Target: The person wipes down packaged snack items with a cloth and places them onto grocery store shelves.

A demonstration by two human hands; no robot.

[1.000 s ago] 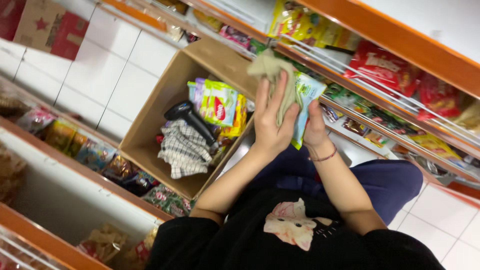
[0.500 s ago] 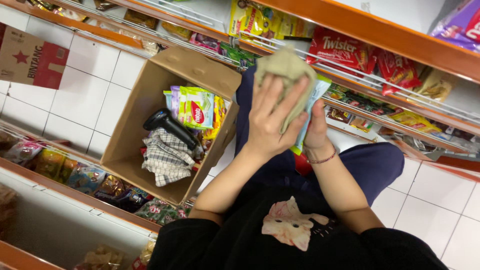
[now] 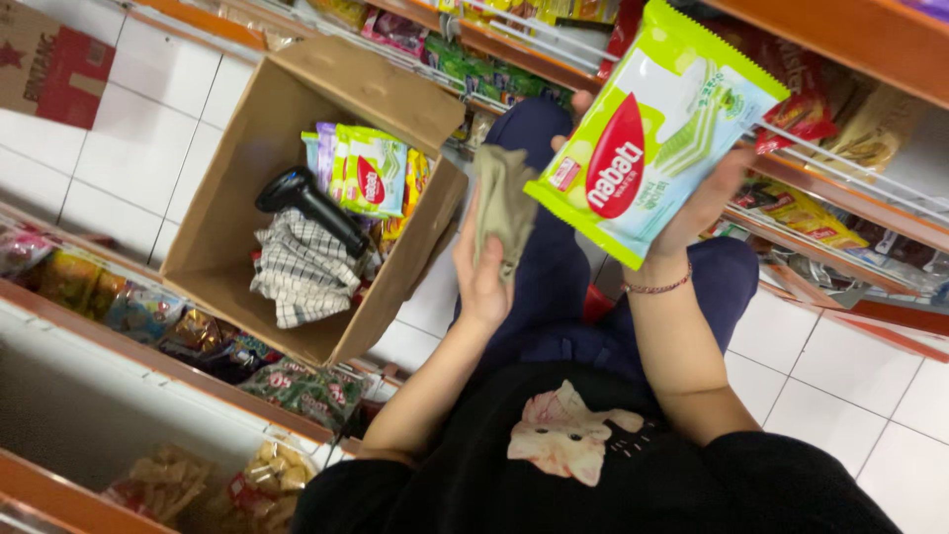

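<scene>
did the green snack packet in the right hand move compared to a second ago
Yes. The green snack packet has separated from the cloth and left hand, now raised nearer the camera in the right hand, before the orange shelf.

Glossy plastic packet point(image 3: 647, 129), matt cloth point(image 3: 502, 203)

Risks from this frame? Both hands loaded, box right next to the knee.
1. The right hand holds the green snack packet from behind near one edge only; it may slip.
2. The left hand pinches a limp grey-green cloth that dangles and might snag the cardboard box flap.
</scene>
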